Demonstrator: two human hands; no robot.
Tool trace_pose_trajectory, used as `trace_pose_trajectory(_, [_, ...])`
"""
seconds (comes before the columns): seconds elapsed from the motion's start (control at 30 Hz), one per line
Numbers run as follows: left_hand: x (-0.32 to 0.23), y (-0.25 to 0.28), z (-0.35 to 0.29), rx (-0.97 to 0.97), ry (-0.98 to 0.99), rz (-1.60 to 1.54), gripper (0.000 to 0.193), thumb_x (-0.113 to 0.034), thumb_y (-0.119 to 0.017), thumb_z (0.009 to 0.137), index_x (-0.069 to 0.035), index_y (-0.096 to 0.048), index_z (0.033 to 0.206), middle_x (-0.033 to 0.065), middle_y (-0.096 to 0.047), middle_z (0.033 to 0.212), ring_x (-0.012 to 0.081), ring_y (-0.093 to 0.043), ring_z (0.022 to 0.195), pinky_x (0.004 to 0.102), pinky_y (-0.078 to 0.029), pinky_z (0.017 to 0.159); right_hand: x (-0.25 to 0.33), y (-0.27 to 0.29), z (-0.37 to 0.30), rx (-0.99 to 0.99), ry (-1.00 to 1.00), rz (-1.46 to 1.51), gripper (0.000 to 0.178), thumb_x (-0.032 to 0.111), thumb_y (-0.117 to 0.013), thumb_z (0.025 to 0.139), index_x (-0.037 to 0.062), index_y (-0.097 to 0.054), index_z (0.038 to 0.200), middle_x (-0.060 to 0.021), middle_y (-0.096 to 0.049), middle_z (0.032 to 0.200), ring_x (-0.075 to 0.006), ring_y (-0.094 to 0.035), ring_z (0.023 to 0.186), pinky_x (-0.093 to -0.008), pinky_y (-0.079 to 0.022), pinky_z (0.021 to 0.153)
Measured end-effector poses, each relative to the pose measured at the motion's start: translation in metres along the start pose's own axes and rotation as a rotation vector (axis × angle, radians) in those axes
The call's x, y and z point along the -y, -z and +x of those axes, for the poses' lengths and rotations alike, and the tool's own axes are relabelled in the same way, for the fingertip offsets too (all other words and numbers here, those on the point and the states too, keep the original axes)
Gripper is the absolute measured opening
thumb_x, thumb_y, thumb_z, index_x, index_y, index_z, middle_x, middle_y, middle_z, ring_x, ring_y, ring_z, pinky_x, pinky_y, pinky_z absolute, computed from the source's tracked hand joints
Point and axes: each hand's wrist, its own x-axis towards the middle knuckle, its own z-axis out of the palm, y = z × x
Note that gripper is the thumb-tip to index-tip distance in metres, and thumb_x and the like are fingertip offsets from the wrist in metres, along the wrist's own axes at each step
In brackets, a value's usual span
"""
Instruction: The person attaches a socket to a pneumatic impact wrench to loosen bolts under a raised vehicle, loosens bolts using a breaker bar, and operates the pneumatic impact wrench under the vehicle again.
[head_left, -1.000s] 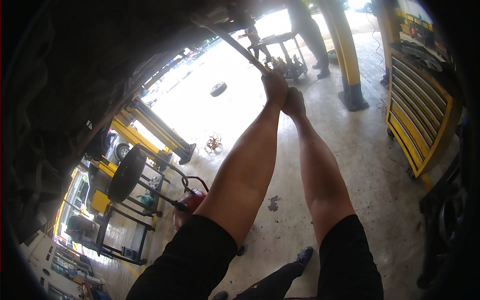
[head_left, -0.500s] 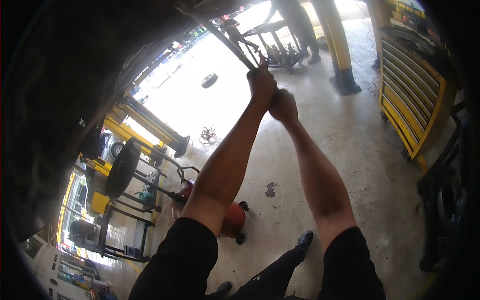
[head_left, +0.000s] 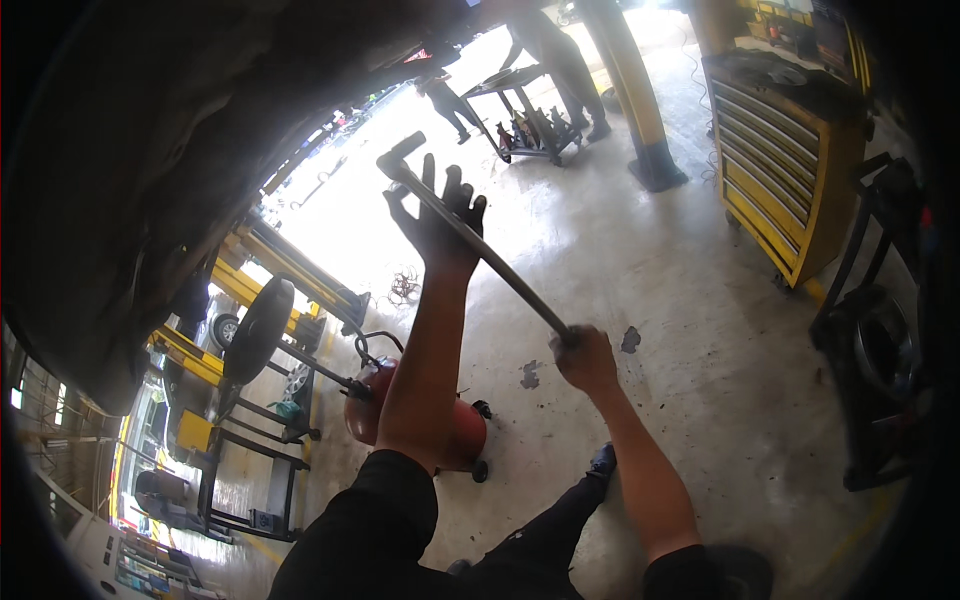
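My right hand [head_left: 588, 362] is wrapped round the lower end of a long metal breaker bar [head_left: 516, 283]. From there the bar slants up to the left, and its far end carries a short angled head, perhaps a socket [head_left: 402, 152]. Behind the upper part of the bar is my left hand [head_left: 446, 248], its fingers spread and raised. Its palm is close to the bar; whether they touch I cannot tell. Both hands look dark and smudged. Overhead at the left looms the dark underside of a vehicle [head_left: 150, 170], its details lost in shadow.
A red tank on wheels [head_left: 462, 432] stands near my left arm. Yellow lift posts [head_left: 640, 110] rise far right and left. At the right are a yellow tool cabinet [head_left: 775, 160] and a black frame [head_left: 850, 330]. Further off, people stand by a black cart [head_left: 530, 125].
The bar has come down from the vehicle's underside, and its head now shows. My left hand has let go and spread its fingers. My right hand has moved lower, still gripping the bar.
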Motion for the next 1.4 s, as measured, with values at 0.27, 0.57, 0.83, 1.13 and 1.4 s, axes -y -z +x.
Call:
trace_pose_trajectory(0.27, [0.039, 0.004, -0.144, -0.383, 0.341, 0.501, 0.047, -0.042, -0.034, 0.1, 0.001, -0.049, 0.112, -0.0001, -0.034, 0.055, 0.0135, -0.037, 0.042, 0.0277, -0.034, 0.043, -0.108, 0.009, -0.212, 0.052, -0.315, -0.138, 0.038, 0.032, -0.062, 0.079, -0.0037, -0.063, 0.066, -0.0227, -0.06, 0.064, -0.0388, -0.063, 0.066, -0.0446, -0.048, 0.064])
trace_pose_trajectory(0.57, [0.095, -0.003, -0.147, -0.01, 0.606, 1.022, 0.029, -0.03, -0.045, 0.096, -0.005, -0.051, 0.081, 0.0061, -0.051, 0.058, 0.0152, -0.052, 0.05, 0.0288, -0.042, 0.047, -0.13, 0.032, -0.206, 0.086, -0.406, -0.032, 0.031, 0.025, -0.06, 0.078, -0.0036, -0.059, 0.067, -0.0246, -0.057, 0.066, -0.0414, -0.06, 0.068, -0.044, -0.045, 0.061])
trace_pose_trajectory(0.83, [0.071, -0.012, -0.041, 0.755, 0.459, 1.345, 0.014, -0.018, -0.058, 0.087, -0.007, -0.065, 0.091, 0.008, -0.063, 0.083, 0.0235, -0.059, 0.078, 0.0363, -0.047, 0.072, -0.145, 0.005, -0.112, -0.127, -0.26, -0.032, 0.03, 0.018, -0.063, 0.077, -0.0007, -0.052, 0.057, -0.0222, -0.049, 0.053, -0.0403, -0.057, 0.055, -0.0438, -0.042, 0.053])
trace_pose_trajectory(1.13, [-0.072, 0.022, 0.211, 0.064, -0.336, 1.347, 0.027, -0.016, -0.029, 0.099, 0.003, -0.048, 0.107, 0.0144, -0.061, 0.069, 0.0152, -0.059, 0.051, 0.0212, -0.043, 0.046, -0.135, 0.022, -0.033, -0.11, -0.264, 0.087, 0.031, 0.014, -0.061, 0.08, -0.0026, -0.044, 0.059, -0.0222, -0.043, 0.052, -0.0363, -0.054, 0.047, -0.0396, -0.036, 0.046])
trace_pose_trajectory(1.4, [-0.059, 0.043, 0.265, 0.053, -1.181, 2.381, 0.035, -0.016, -0.045, 0.095, 0.001, -0.044, 0.126, 0.022, -0.053, 0.116, 0.0368, -0.052, 0.106, 0.0406, -0.041, 0.095, -0.165, 0.072, 0.022, -0.03, -0.278, 0.14, 0.034, 0.017, -0.059, 0.084, -0.0026, -0.045, 0.06, -0.0179, -0.036, 0.049, -0.0156, -0.036, 0.044, -0.0374, -0.033, 0.045])
